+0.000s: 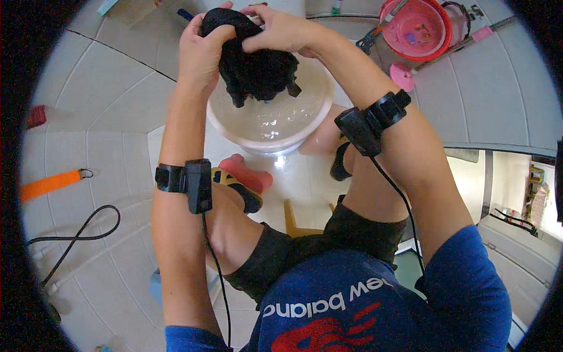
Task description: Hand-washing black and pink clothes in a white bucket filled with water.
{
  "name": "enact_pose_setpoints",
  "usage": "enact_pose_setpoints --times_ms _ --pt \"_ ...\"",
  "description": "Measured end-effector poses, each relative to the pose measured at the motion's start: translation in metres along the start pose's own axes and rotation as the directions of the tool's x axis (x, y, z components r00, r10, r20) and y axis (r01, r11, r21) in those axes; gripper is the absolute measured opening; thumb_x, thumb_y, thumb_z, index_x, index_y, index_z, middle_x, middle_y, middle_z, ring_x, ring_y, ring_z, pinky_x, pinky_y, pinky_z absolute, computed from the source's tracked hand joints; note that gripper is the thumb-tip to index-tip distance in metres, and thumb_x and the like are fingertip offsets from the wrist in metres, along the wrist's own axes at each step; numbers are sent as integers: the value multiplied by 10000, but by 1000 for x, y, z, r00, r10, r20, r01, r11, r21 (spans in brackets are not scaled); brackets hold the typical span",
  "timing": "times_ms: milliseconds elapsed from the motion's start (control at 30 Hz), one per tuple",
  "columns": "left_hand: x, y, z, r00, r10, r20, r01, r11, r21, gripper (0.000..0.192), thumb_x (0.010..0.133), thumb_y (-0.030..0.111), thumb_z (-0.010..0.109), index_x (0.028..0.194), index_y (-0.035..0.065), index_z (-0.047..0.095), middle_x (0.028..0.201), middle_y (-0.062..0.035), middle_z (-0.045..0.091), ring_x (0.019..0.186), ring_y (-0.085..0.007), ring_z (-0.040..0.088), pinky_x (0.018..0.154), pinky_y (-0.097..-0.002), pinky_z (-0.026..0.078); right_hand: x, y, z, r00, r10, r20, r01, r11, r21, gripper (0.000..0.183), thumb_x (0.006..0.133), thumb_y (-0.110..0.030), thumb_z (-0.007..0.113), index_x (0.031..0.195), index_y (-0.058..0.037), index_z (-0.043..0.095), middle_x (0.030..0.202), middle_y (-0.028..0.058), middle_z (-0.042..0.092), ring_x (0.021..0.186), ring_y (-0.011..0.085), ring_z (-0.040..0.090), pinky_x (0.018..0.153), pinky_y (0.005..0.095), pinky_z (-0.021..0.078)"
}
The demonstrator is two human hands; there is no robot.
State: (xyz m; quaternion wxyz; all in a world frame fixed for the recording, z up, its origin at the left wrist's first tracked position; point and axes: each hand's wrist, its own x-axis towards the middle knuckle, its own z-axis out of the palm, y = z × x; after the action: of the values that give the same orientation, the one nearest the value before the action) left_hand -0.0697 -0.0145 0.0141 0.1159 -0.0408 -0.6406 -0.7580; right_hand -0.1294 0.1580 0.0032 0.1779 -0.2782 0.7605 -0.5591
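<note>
A bunched black cloth (259, 70), dark and wet-looking, hangs between my hands above a white basin (321, 105). My left hand (202, 48) grips its left side, thumb pressed over the top. On the other side my right hand (277, 31) pinches the upper part with thumb and fingers. Water (272, 123) glints inside the basin below. The cloth's ragged lower edge hangs over the water; whether its far side touches the basin is hidden. A bit of something pale shows by my right fingers, too small to tell.
A red basin with a pink one (415, 31) inside stands at the upper right, beside a pole with a pink disc (402, 77). A pinkish-red object (246, 171) lies near my left foot. Cables run from black devices (199, 185) strapped to both forearms.
</note>
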Motion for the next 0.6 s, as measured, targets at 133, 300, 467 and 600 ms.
enact_pose_setpoints --times_ms 133,300,467,600 --pt "2 5 -3 998 0 -58 -6 996 -92 408 812 4 592 1212 -73 613 1175 -188 703 1037 -264 685 960 -372 545 -4 19 12 998 56 16 -48 943 -329 1281 590 -299 956 1551 35 176 1307 200 598 1175 263 614 1029 346 486" --pt "4 13 11 996 72 -50 -82 966 -247 389 788 15 550 1150 -104 632 1182 -212 696 1087 -318 671 1011 -431 524 -2 61 47 993 54 -104 -76 971 -225 1173 493 -261 998 1442 19 366 1252 163 636 1111 246 643 972 358 534" --pt "3 8 0 995 -8 -104 -41 885 -463 398 785 62 542 1141 -88 636 1189 -229 685 1125 -358 648 1066 -473 491 -4 37 64 996 83 -26 -87 956 -279 901 570 -250 968 1325 -1 543 1145 129 687 1001 216 677 904 348 560" --pt "18 3 -22 995 22 -100 -81 769 -634 407 772 104 565 1135 -68 634 1186 -227 678 1118 -370 644 1072 -496 492 11 63 54 953 297 62 -303 917 261 488 777 -156 809 1203 11 640 1055 120 715 925 205 689 827 343 561"
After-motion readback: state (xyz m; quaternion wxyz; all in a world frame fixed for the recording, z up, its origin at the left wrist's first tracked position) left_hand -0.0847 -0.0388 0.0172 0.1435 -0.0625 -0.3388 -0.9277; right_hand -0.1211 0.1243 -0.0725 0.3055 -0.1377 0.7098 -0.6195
